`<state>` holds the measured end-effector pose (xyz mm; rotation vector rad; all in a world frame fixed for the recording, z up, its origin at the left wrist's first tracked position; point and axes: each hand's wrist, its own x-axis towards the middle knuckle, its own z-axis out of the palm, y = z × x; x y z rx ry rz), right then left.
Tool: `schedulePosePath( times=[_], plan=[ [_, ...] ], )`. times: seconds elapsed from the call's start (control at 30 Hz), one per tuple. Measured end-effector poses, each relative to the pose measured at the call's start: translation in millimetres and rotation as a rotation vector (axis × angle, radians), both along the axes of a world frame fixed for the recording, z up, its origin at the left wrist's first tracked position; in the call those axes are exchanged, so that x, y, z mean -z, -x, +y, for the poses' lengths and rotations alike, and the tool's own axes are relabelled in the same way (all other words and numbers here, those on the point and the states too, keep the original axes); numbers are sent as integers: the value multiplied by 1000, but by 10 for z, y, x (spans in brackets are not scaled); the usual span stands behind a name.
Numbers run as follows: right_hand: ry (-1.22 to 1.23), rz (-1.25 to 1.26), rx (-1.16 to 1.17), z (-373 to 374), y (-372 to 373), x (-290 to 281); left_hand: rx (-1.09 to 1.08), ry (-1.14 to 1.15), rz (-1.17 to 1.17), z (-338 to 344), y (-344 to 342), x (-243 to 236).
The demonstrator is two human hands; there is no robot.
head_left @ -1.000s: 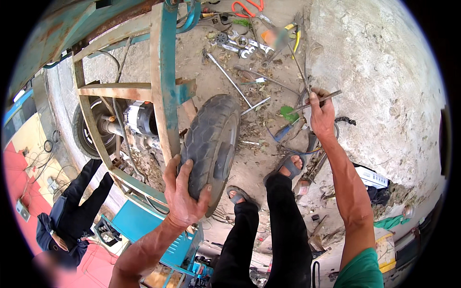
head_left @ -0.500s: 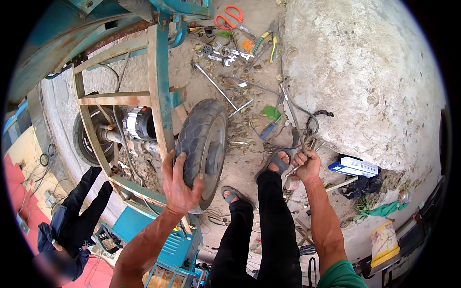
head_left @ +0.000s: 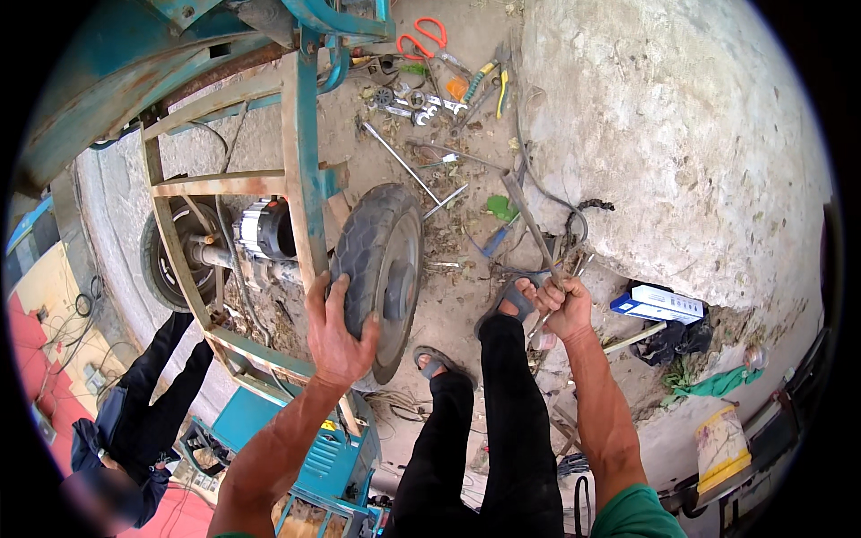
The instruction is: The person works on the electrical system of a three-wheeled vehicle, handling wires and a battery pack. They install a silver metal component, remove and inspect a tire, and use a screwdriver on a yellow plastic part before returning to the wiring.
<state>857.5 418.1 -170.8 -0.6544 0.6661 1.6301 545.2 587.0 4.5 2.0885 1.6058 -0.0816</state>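
My left hand (head_left: pixel 343 336) grips the near side of a black rubber-tyred wheel (head_left: pixel 366 247), with its fingers over the tread and its thumb against the sidewall. The wheel stands on edge beside the rusty blue-green metal frame (head_left: pixel 305 170) of a cart. In my right hand (head_left: pixel 568 309), above my right foot, is a long metal bar (head_left: pixel 533 220), its flattened far end pointing up and to the left. The fingers are closed round its near end. Behind the frame rail are a silver and black motor (head_left: pixel 263 229) and a second wheel (head_left: pixel 170 260) on the axle.
A T-shaped metal rod (head_left: pixel 404 161), several wrenches (head_left: pixel 417 106), orange-handled scissors (head_left: pixel 426 38) and pliers (head_left: pixel 482 76) lie on the dirt ground. A blue and white box (head_left: pixel 659 303) is at right by the pale wall (head_left: pixel 682 134). Another person (head_left: pixel 134 412) is at lower left.
My right hand has swung the bar's far end leftward, toward the wheel, and shifted slightly left itself. My left hand remains on the tyre, whose position is nearly the same.
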Motion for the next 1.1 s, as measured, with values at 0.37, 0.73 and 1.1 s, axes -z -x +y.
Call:
schedulePosePath(
  times=[0.37, 0.73, 1.1],
  plan=[
    [624, -224, -150, -166, -170, 628, 43, -52, -8, 4, -5, 49],
    [429, -198, -45, 175, -89, 900, 69, -63, -29, 2, 22, 78],
    [716, -498, -305, 174, 257, 964, 59, -43, -42, -36, 70, 92]
  ],
)
